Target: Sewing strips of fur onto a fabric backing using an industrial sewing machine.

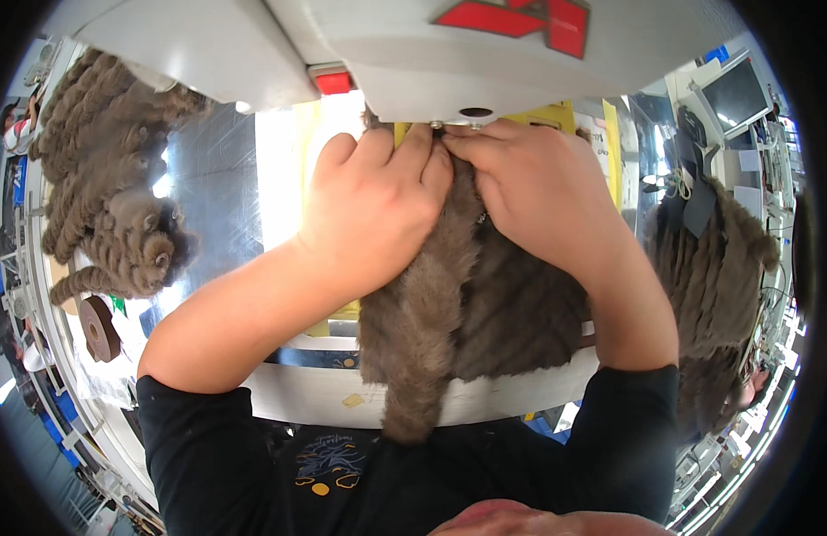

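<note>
Pinched narrowly at its upper end, one long brown fur strip (427, 322) lies between two bare hands, the left hand (377, 192) on its left side and the right hand (547, 188) on its right, their bunched fingertips meeting just under one white machine head (386, 54) and partly hidden there. Nearest the body, two short black sleeves belong to one black shirt (217, 464), whose front bears one pale line drawing with orange-yellow patches. The strip's lower end hangs over one white table edge (306, 393) toward this shirt. Under the strip, one wider dark brown piece (520, 313) spreads, showing on both sides of it; whether the two are joined, I cannot tell. On the machine head, two large red shapes stand out near the top, one small red block (333, 82) sits to the left, and two small screws flank one dark round hole at the lower edge. Past the left forearm lies one brown tape roll (98, 328), with one heap of brown fur pieces (118, 179) above it, too overlapped to count. Past the right forearm there is a second heap of layered brown fur (722, 277), likewise uncountable, topped by dark flat strips (699, 210). Farther off at the upper right stands one dark-screened monitor (737, 96).
</note>
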A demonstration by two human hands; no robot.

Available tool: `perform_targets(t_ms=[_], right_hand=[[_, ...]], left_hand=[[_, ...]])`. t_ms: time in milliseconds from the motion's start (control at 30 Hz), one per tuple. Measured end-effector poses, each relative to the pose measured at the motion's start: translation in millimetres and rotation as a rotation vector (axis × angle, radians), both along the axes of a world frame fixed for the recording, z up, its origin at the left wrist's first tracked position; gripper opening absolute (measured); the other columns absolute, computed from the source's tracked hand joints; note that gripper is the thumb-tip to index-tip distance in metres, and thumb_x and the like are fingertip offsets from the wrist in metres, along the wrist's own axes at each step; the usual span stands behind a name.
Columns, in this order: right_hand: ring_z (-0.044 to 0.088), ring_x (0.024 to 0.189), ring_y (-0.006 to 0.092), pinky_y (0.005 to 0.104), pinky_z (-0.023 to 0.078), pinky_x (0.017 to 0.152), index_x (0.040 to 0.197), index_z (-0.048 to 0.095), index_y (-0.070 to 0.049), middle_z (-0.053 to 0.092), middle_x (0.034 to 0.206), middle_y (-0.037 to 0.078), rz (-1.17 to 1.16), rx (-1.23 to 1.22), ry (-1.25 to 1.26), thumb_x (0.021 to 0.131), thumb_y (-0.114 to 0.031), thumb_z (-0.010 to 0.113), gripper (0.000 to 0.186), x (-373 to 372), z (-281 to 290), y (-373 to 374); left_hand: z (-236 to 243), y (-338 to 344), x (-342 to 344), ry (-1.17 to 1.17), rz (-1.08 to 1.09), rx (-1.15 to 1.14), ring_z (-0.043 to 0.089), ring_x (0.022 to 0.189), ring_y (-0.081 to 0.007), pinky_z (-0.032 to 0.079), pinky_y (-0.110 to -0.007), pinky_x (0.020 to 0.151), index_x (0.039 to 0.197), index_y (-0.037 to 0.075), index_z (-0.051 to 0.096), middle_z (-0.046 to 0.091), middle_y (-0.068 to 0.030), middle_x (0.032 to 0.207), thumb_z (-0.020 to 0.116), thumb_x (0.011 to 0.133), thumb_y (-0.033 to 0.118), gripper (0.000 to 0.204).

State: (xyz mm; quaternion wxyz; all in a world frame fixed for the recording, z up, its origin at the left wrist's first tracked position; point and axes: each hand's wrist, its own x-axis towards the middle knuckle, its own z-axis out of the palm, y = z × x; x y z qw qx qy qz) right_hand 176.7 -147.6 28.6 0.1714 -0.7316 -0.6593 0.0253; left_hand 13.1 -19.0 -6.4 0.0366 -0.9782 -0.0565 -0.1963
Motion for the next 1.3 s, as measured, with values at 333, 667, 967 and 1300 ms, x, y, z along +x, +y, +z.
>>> perform_targets(t_ms=[333, 667, 967, 1300], right_hand=[[0.071, 0.092, 0.0301, 0.0417, 0.058, 0.078, 0.104, 0.076, -0.006, 0.075, 0.108, 0.007, 0.036, -0.001, 0.025, 0.084, -0.007, 0.058, 0.027, 11, 0, -1], [0.070, 0.098, 0.0334, 0.0412, 0.057, 0.084, 0.108, 0.077, -0.007, 0.075, 0.107, 0.010, 0.077, -0.055, 0.116, 0.084, -0.003, 0.057, 0.032, 22, 2, 5], [0.070, 0.096, 0.0373, 0.0426, 0.056, 0.085, 0.107, 0.077, -0.004, 0.075, 0.103, 0.018, 0.032, -0.094, 0.215, 0.084, 0.001, 0.055, 0.032, 21, 1, 10], [0.070, 0.094, 0.0393, 0.0414, 0.056, 0.084, 0.110, 0.077, -0.007, 0.074, 0.104, 0.019, -0.022, -0.125, 0.223, 0.086, 0.001, 0.053, 0.035, 23, -3, 8]], left_hand=[[-3, 2, 8, -0.090, -0.047, -0.005, 0.060, 0.081, -0.0190, 0.043, -0.033, 0.066, 0.101, 0.006, 0.073, 0.073, -0.0063, 0.110, 0.063, 0.078, 0.016, 0.027], [-1, 2, -5, -0.080, -0.072, -0.091, 0.064, 0.099, -0.0220, 0.047, -0.034, 0.082, 0.116, 0.004, 0.069, 0.070, -0.0102, 0.126, 0.061, 0.082, 0.015, 0.037], [-5, 4, -17, -0.085, -0.386, -0.373, 0.063, 0.122, -0.0296, 0.045, -0.041, 0.100, 0.120, 0.003, 0.065, 0.066, -0.0146, 0.129, 0.058, 0.085, 0.014, 0.037], [-10, -10, -15, -0.113, -0.281, -0.232, 0.065, 0.119, -0.0264, 0.046, -0.037, 0.100, 0.115, 0.004, 0.068, 0.068, -0.0152, 0.125, 0.061, 0.083, 0.015, 0.035]])
